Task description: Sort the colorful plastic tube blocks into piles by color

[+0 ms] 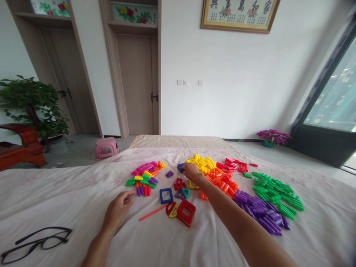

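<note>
My right hand (191,173) reaches over the cloth, its fingers closed on a small blue frame piece (181,167) beside the yellow pieces (201,163). My left hand (119,208) rests near a mixed pile of colored pieces (146,179); its fingers are curled, and whether they hold anything is hidden. Between the hands lie a blue square frame (166,195), red square frames (186,212), a purple and a teal triangle (185,192), red and yellow half rounds (172,211) and an orange stick (152,213). Orange pieces (222,181) lie under and beside my right forearm.
Purple pieces (261,211), green pieces (275,191) and red pieces (229,165) form piles at the right. Black glasses (36,243) lie on the cloth (69,193) at the lower left. A pink stool (106,147) stands beyond the cloth's left edge.
</note>
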The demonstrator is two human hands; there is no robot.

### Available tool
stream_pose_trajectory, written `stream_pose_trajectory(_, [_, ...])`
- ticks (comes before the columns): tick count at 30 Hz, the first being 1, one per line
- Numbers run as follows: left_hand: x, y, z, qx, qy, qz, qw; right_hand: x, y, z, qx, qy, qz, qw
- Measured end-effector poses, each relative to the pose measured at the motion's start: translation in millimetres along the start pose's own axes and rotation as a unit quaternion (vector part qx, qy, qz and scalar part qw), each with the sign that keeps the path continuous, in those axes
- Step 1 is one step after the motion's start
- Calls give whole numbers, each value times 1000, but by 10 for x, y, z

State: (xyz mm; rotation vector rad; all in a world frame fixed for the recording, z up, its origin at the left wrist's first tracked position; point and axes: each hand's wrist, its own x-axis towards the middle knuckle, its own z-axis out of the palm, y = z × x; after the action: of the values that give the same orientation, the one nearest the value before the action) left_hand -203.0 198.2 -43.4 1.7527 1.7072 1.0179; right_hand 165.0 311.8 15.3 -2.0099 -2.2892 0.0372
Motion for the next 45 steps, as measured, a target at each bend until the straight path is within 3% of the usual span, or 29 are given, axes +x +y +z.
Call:
stream_pose_trajectory(9, [16,-50,25,1,-3,-4,1000,-208,-195,-173,-19,20,-15,999])
stream_pose_trajectory(15, [9,-58,27,8,5,6,1000,-539,-650,-127,43,-5,-186,982])
stream_pose_trajectory(19, [8,-50,16,4,1,9,1000,-656,-869,-31,3,-23,-229,973])
stream_pose_trajectory(22, [22,-78,27,-1,-2,6,1000,-614,-810,-50,28,-9,-208,978])
stream_pose_trajectory(27, [33,-104,43,3,-5,8,1000,-289,-360,-293,52,52,-101,992])
stream_pose_trajectory(30, [29,-71,35,7,-4,1,1000,-29,-93,-432,8,39,-34,999])
stream_pose_trajectory(33, [25,-26,20,13,-2,-3,1000,173,64,-463,-8,16,-14,1000])
stream_pose_trajectory(38, [15,0,-3,16,-1,0,1000,270,95,-319,-3,-4,9,1000])
stream_pose_trajectory(45, [13,-41,16,15,6,3,1000,149,-95,-144,10,11,26,1000])
